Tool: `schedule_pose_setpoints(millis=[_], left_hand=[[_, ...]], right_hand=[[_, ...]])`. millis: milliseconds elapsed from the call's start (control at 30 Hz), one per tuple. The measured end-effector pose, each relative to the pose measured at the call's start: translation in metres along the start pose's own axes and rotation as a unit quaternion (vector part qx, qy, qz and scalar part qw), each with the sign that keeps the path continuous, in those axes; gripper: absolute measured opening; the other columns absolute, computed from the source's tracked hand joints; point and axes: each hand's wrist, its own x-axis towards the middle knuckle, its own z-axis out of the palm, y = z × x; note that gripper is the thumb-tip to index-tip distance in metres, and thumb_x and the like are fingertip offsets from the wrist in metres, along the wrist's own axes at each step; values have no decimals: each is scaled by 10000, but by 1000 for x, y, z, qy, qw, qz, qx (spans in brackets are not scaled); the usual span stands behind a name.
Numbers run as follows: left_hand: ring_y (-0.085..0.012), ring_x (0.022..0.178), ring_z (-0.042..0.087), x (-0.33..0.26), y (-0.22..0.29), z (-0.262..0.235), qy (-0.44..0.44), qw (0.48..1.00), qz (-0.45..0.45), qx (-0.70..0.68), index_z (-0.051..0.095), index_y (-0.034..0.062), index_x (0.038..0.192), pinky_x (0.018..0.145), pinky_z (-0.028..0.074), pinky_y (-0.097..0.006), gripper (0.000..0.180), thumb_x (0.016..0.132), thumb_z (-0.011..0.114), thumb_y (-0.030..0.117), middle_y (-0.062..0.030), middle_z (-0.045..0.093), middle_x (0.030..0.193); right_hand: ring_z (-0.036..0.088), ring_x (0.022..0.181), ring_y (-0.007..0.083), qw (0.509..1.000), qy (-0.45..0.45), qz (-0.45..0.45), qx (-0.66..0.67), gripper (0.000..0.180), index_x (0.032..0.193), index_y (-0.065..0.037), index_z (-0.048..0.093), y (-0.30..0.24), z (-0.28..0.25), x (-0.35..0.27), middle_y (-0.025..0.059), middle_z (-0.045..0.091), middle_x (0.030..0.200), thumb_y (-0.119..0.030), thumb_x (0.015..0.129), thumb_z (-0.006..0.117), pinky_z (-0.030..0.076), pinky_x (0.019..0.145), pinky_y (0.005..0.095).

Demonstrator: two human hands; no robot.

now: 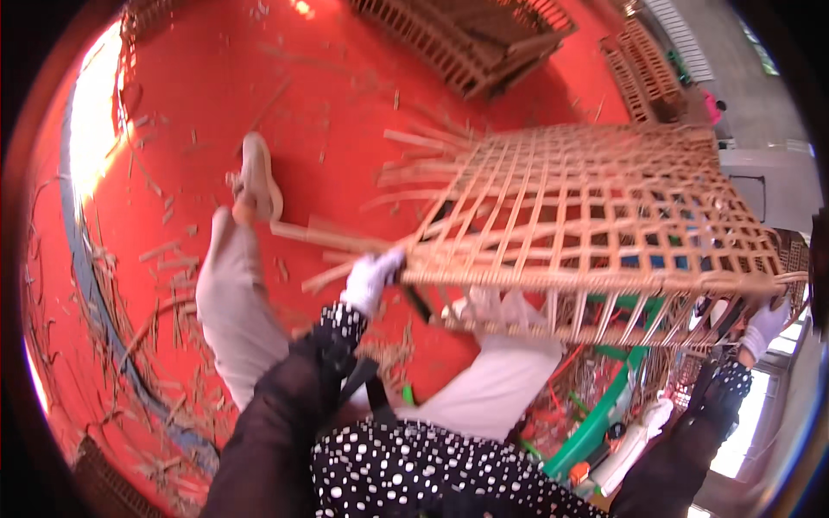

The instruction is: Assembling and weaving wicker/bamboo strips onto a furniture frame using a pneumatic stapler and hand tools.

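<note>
A large woven rattan panel (570, 207) with an open square lattice is held up in front of me, its near edge wrapped and a row of short struts below it. My left hand (373, 281), in a white glove, is closed on its near left corner. Loose strip ends (332, 237) stick out from the left side beyond that hand. At the far right end of the near edge, my right hand (764, 326), also gloved in white, is closed around the wrapped rim. The lattice hides part of what lies behind it.
Cut strips (177, 328) litter the red floor (345, 104). A brown woven piece (466, 43) lies at the top, with more woven frames (643, 69) stacked at upper right. Below the panel stands a green-rimmed container (604, 401). A dark cable (95, 298) runs along the left.
</note>
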Motion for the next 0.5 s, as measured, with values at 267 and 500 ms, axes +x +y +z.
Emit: schedule_pose_setpoints(millis=[267, 500], left_hand=[[-159, 766, 577, 7, 16, 19, 57, 967, 149, -200, 578, 37, 910, 734, 478, -315, 385, 923, 407, 382, -55, 605, 801], [-104, 303, 150, 15, 54, 30, 159, 882, -32, -443, 395, 158, 597, 296, 177, -258, 436, 905, 386, 466, 53, 191, 406]], right_hand=[[575, 916, 288, 997, -50, 49, 21, 374, 1126, 6, 521, 7, 17, 20, 172, 593, 1035, -217, 830, 578, 431, 796, 360], [562, 930, 360, 990, 47, -45, -123, 443, 1110, -6, 538, -27, 1, 34, 209, 590, 1015, -253, 756, 639, 436, 803, 408]])
